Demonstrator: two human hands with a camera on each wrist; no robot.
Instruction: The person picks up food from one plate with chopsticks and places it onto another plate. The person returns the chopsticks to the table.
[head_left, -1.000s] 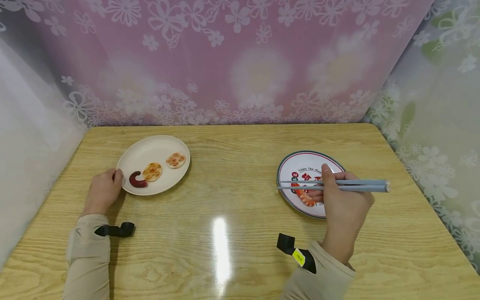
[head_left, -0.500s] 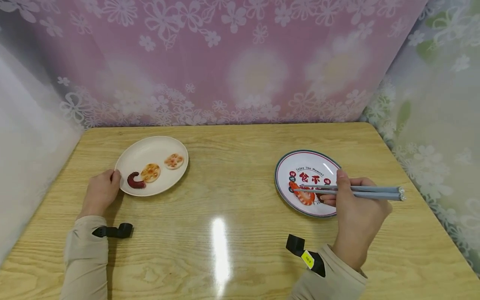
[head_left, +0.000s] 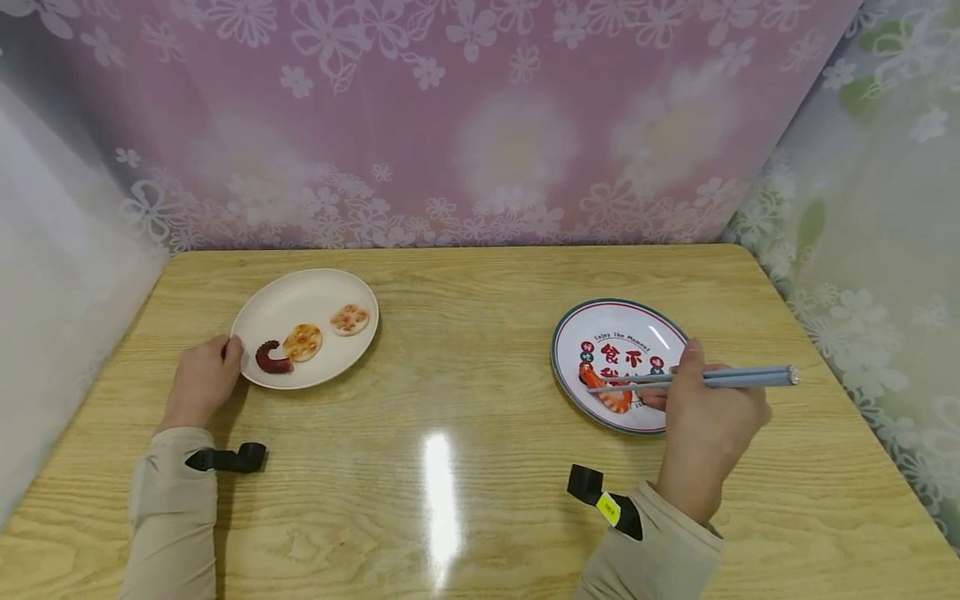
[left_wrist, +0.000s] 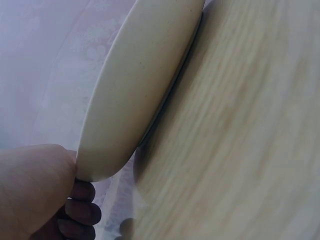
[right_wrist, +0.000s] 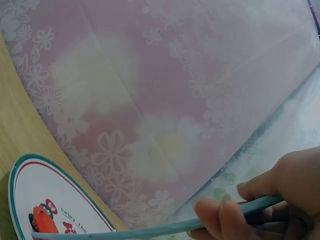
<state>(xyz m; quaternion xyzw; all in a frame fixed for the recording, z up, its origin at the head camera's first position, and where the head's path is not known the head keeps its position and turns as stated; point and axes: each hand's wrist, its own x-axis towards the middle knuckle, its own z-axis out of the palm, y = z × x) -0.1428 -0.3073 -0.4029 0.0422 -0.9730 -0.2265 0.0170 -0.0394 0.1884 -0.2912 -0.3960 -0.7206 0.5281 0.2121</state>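
My left hand (head_left: pixel 202 379) pinches the left rim of a cream oval plate (head_left: pixel 300 292); in the left wrist view the thumb is at the rim of the plate (left_wrist: pixel 130 80) with curled fingers below. On that plate lie a dark red octopus tentacle (head_left: pixel 272 360) and two lotus root slices (head_left: pixel 303 342). My right hand (head_left: pixel 708 417) holds a pair of blue-grey chopsticks (head_left: pixel 750 377). Their slightly parted tips overlap an orange shrimp (head_left: pixel 617 402) on a white plate with printed characters and a green rim (head_left: pixel 600 312). The right hand hides part of this plate's right side.
Both plates stand on a light wooden table (head_left: pixel 465 333), far apart from each other. A pink flowered curtain (head_left: pixel 480 125) hangs behind the far edge, and a pale one (head_left: pixel 885 208) borders the right side. Each wrist carries a black camera mount (head_left: pixel 232 459).
The right hand shifted right, then slightly back left. The chopstick tips went from over the plate's left rim to the shrimp. The left hand stays on the cream plate.
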